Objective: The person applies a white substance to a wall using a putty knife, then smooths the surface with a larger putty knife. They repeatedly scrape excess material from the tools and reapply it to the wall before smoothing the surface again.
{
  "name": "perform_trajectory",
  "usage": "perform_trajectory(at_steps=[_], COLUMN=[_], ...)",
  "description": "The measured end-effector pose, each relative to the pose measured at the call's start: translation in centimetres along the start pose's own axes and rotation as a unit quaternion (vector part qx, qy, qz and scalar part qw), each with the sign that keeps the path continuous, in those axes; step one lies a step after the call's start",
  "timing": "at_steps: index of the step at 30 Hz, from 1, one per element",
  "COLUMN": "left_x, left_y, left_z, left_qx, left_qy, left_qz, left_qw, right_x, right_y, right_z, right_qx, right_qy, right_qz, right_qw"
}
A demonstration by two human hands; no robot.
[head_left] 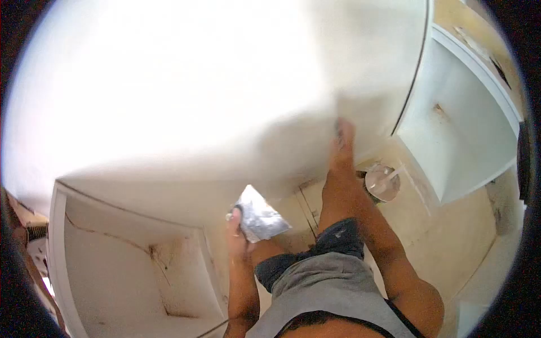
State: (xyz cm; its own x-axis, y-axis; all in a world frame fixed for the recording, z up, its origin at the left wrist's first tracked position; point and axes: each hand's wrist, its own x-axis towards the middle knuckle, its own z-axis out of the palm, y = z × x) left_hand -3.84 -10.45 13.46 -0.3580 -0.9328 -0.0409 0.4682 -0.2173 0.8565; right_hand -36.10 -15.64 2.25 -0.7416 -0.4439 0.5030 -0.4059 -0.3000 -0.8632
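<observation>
My left hand (239,239) is closed around the dark handle end of a wide putty knife (262,214), whose broad, shiny metal blade is smeared and tilted in front of my legs. My right hand (344,138) reaches forward, right at the white wall (372,79), with its fingers curled. Something narrow and dark shows at these fingers, blurred by motion, and I cannot tell what it is. Beyond my right forearm, low down, stands a round bucket (375,191) of pale, wet-looking filler (383,188) with a light stick (394,173) in it.
A boxed white recess (112,270) with brown stains and cracks opens at lower left. Another white recess (473,112) lies to the right, past a dark vertical gap (414,79) in the wall. Strong light washes out the wall's upper left. The pale floor (434,248) is stained.
</observation>
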Motion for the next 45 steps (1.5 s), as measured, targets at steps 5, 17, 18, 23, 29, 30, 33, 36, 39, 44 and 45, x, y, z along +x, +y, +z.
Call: perform_trajectory(at_steps=[5,17,18,23,29,30,33,36,39,44,45], left_x=[0.3,1.3,1.3,1.7,1.0,1.0,1.4,1.5,1.1,1.7,2.2], left_y=[0.3,-6.8,-8.2,-9.5,-12.1,-12.8,-14.0,-14.2,-12.4,-12.2,-12.6], left_z=[-1.6,-5.1,-6.6,-7.7,-8.6,-8.8,-9.9,-10.3,-10.1,-9.0,-9.1], left_qx=[-0.016,-0.18,-0.182,-0.205,-0.245,-0.205,-0.238,-0.26,-0.239,-0.375,-0.431], left_qy=[0.022,0.161,0.149,0.164,0.193,0.234,0.155,0.188,0.161,0.106,0.025], left_qz=[0.0,-0.011,-0.008,0.014,0.075,0.074,0.107,0.097,0.079,0.016,0.006], left_qw=[1.0,0.97,0.972,0.965,0.947,0.948,0.953,0.942,0.954,0.921,0.902], right_x=[14.6,8.1,6.0,-0.3,-4.1,-4.8,-6.0,-6.9,-8.2,-10.3,-11.6], right_y=[-4.8,-7.0,-7.6,-10.7,-9.3,-8.7,-7.7,-7.0,-6.5,-10.0,-10.5], right_z=[-3.8,10.2,11.3,16.4,19.4,19.8,20.7,20.7,18.7,6.0,4.8], right_qx=[-0.069,-0.13,-0.122,-0.129,-0.126,-0.126,-0.122,-0.106,0.059,0.188,0.18], right_qy=[0.198,0.106,0.088,-0.069,-0.099,-0.103,-0.071,-0.085,-0.297,-0.406,-0.401], right_qz=[-0.07,-0.089,-0.074,-0.043,-0.157,-0.178,-0.225,-0.251,-0.094,-0.163,-0.171], right_qw=[0.975,0.982,0.986,0.988,0.974,0.97,0.964,0.958,0.949,0.879,0.882])
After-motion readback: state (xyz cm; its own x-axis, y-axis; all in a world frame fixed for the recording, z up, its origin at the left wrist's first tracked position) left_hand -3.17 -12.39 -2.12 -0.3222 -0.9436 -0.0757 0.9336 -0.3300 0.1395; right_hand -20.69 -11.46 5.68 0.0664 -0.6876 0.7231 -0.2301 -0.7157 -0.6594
